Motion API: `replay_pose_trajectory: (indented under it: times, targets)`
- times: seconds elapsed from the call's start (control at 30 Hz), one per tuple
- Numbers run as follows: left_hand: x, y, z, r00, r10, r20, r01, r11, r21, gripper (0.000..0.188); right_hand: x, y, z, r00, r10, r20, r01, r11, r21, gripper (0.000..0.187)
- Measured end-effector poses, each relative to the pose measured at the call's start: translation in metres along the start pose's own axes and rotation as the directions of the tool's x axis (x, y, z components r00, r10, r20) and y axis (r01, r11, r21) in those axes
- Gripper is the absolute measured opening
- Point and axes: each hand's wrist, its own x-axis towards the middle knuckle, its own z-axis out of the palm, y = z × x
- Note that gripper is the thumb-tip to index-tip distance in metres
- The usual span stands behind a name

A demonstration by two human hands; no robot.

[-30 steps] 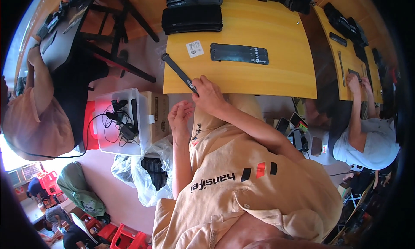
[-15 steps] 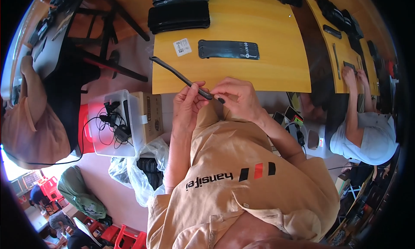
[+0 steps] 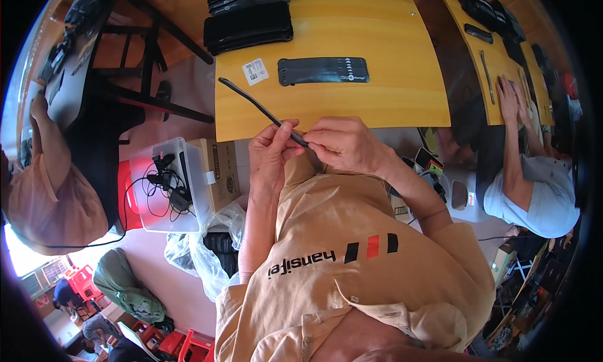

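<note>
A thin, slightly bent black strip (image 3: 250, 100) slants from over the table down to my hands. My left hand (image 3: 270, 153) is closed round it near its lower end, thumb on top. My right hand (image 3: 347, 143) has its fingers pinched together at that lower end; whatever small piece may be between them is hidden. Beyond my hands, a flat black panel (image 3: 314, 71) with white printed marks lies on the yellow table (image 3: 389, 107). To its left is a white label (image 3: 255, 71).
Stacks of black flat pieces (image 3: 248, 27) stand at the table's far left. Below left are a clear bin (image 3: 147, 205) with black cables, a cardboard box (image 3: 221, 173) and a plastic bag (image 3: 188, 252). Co-workers sit at left and right; one's hands (image 3: 512, 98) rest over another table.
My right hand has moved in against the strip's lower end. The small black piece seen at its fingertips is now out of sight. The view has shifted slightly.
</note>
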Motion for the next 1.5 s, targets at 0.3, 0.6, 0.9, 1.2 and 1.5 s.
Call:
replay_pose_trajectory:
  times: [0.3,0.6,0.9,1.2,1.5]
  targets:
    - [0.0,0.003,-0.003,0.999,-0.029,0.047,0.03,0.999,-0.02,0.025,0.006,-0.01,0.008,0.998,0.06,-0.025,-0.06,0.998,0.001,0.012]
    - [-0.025,0.017,-0.004,0.977,0.184,-0.105,-0.03,0.611,0.791,0.045,-0.003,-0.01,0.029,0.936,0.325,-0.135,-0.299,0.936,0.184,0.009]
    - [-0.028,0.012,-0.012,0.994,0.11,0.015,-0.095,0.765,0.637,0.033,0.003,-0.016,0.04,0.906,0.422,-0.035,-0.389,0.862,0.325,0.007]
    - [-0.035,0.012,-0.018,0.984,0.175,0.029,-0.154,0.76,0.632,0.024,0.005,-0.01,0.058,0.922,0.379,-0.071,-0.344,0.892,0.293,0.006]
    - [-0.044,0.019,-0.016,0.973,0.221,-0.063,-0.172,0.885,0.433,0.022,0.013,-0.016,0.056,0.8,0.54,0.259,-0.491,0.343,0.8,0.008]
